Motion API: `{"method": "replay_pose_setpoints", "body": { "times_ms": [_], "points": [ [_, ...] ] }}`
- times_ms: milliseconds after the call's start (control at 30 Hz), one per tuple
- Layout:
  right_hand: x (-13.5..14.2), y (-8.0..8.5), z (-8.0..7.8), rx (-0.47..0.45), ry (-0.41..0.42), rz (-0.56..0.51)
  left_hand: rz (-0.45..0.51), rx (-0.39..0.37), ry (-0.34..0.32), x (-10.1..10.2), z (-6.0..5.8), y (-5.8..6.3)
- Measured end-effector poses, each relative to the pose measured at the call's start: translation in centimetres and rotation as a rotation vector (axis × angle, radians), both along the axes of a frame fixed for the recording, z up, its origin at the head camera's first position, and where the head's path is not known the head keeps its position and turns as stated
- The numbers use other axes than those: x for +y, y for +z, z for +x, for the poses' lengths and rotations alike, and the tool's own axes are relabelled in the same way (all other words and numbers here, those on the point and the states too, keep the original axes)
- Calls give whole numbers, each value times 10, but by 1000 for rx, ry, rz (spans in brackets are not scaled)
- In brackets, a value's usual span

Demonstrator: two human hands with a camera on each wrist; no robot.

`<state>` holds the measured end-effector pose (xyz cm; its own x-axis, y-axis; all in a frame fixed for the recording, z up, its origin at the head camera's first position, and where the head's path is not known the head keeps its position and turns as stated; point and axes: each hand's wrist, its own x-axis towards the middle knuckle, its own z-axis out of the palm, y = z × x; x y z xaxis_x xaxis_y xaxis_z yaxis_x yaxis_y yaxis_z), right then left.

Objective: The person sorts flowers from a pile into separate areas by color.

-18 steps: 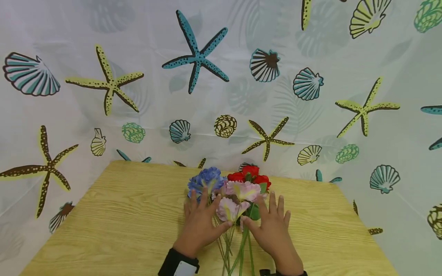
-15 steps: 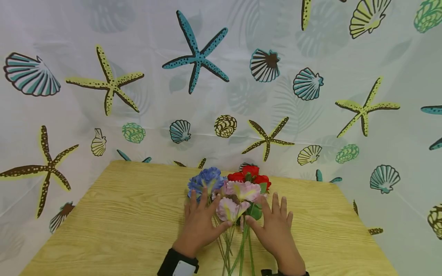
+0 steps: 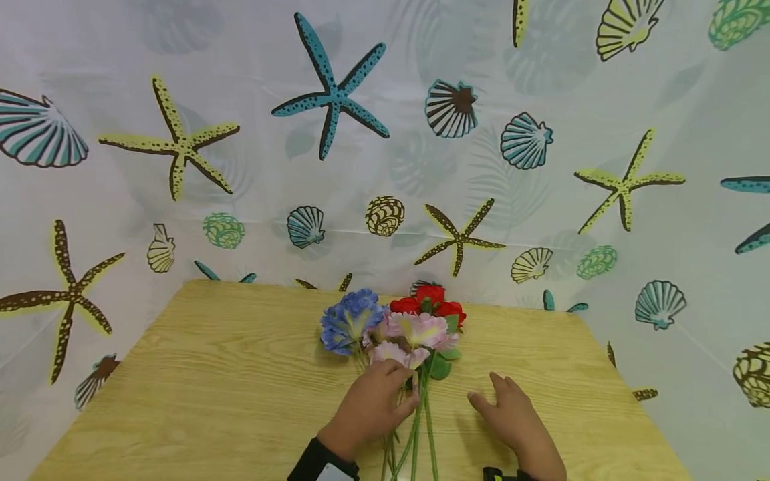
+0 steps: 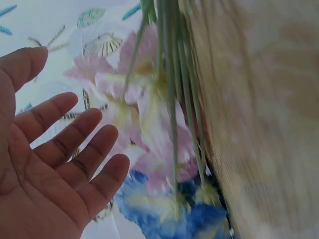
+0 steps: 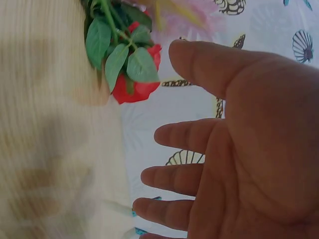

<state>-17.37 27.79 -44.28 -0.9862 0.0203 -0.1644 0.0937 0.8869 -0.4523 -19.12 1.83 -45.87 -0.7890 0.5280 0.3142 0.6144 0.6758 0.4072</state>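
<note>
A bunch of artificial flowers lies on the wooden table: a blue flower at the left, pink flowers in the middle and red roses at the far right. Their green stems run toward the near edge. Over the upper stems, just below the lowest pink bloom, is my left hand. Its fingers are loosely bent, with nothing in them in the left wrist view. My right hand is right of the stems, apart from them, its palm bare and fingers spread in the right wrist view.
The light wooden table reaches back to a white curtain printed with starfish and shells. The curtain also hangs along the left and right sides.
My left hand has moved right from beside the blue flower to over the stems. My right hand has drawn away from the flowers, right and nearer. The head view has shifted slightly.
</note>
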Motion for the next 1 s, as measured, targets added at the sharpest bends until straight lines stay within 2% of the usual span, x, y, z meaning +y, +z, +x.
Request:
{"method": "replay_pose_setpoints", "body": {
  "times_ms": [100, 200, 367, 533, 767, 1000],
  "points": [
    [4, -5, 0, -10, -6, -5, -59, 20, -47, 11, 5, -1],
    [6, -9, 0, -30, -18, -20, -172, 7, -67, 22, 10, -2],
    [5, -17, 1, -87, -25, -36, -290, -84, -84, 35, 17, -10],
    [2, -23, -1, -92, 4, -13, -298, -161, -66, 36, 22, -14],
    [-1, -26, -3, -94, -8, 10, -324, -220, -13, 34, 22, -13],
    [-3, -31, -3, -105, -25, 14, -303, -192, 18, 47, 20, -21]
  ]
}}
